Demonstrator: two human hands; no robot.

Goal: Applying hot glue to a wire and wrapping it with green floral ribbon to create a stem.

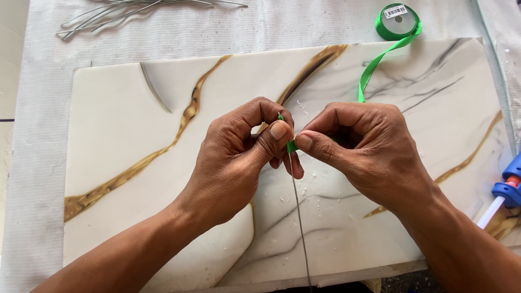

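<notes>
Over the slab (135, 125): left hand (233, 157) and right hand (363, 146) both pinch ribbon (292, 146) onto the wire (299, 217) tip. Ribbon soft, slippery; wire thin, springy: best gripped at the wrap

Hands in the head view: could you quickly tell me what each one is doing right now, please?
Left hand: closed, pinching the thin wire near its top.
Right hand: closed, pinching the green ribbon against the wire.

both hands meet, left hand (239, 152) and right hand (358, 144) in pinching grip.
</notes>
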